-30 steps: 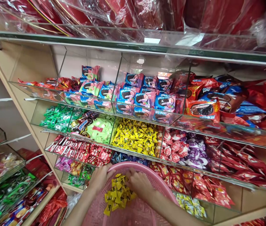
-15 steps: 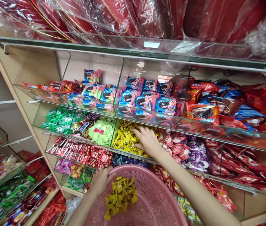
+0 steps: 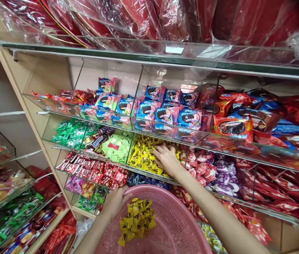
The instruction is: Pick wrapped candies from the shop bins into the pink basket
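Note:
My left hand [image 3: 115,203] is closed on the rim of a pink plastic basket [image 3: 189,218] with perforated sides. A heap of yellow-wrapped candies [image 3: 137,220] lies inside the basket. My right hand [image 3: 167,159] reaches over the basket into a shelf compartment, its fingers curled down into loose yellow-wrapped candies [image 3: 144,153]. Its fingertips are partly hidden among the wrappers. Light green packets [image 3: 119,146] fill the space to the left of that compartment, and red-and-white wrapped sweets [image 3: 202,167] lie to its right.
Clear dividers separate the shelf compartments. Above runs a glass shelf edge [image 3: 128,58], with packaged cookies [image 3: 162,113] beneath it. Red packets [image 3: 107,173] fill a lower tier. A wooden side panel [image 3: 19,84] stands at left, beside another rack of wrapped snacks [image 3: 9,218].
My right hand's fingers have drawn together and curled further into the yellow candies. My left hand stays on the basket rim. The shelf view has shifted slightly to the right.

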Demonstrator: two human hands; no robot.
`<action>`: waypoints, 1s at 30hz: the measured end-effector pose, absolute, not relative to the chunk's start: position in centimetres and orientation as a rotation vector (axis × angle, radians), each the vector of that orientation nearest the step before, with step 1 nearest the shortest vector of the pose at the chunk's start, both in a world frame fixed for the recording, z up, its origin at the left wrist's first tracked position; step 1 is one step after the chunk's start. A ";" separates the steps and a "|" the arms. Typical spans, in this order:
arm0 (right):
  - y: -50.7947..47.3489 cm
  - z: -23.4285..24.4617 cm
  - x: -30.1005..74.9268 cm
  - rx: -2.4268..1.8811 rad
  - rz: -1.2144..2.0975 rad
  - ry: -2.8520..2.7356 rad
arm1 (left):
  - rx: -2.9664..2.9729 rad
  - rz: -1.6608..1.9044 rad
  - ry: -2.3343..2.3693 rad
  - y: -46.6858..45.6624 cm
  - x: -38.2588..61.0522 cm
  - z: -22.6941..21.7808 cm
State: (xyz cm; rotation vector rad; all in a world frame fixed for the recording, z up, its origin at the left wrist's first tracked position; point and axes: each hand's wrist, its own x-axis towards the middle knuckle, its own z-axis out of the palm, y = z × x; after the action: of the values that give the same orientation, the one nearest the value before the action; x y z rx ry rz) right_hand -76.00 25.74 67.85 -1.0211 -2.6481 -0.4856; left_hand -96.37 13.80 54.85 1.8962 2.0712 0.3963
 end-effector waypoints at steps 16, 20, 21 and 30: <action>25.2 66.9 -75.9 -0.921 -0.060 -2.529 | 1.956 0.409 2.100 13.7 -96.4 54.1; 24.9 66.9 -76.1 -0.916 -0.083 -2.554 | 1.955 0.428 2.112 13.7 -96.4 54.0; 24.8 67.0 -76.1 -0.922 -0.092 -2.564 | 1.956 0.431 2.113 13.7 -96.4 53.9; 24.9 68.4 -76.1 -1.052 -0.110 -2.536 | 1.983 0.455 2.110 13.9 -96.5 53.8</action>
State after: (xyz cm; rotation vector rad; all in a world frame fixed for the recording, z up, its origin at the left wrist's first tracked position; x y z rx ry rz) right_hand -76.11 24.87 68.42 -1.0524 -2.5364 -0.1095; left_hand -96.46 13.87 53.80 1.9826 2.1100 0.4548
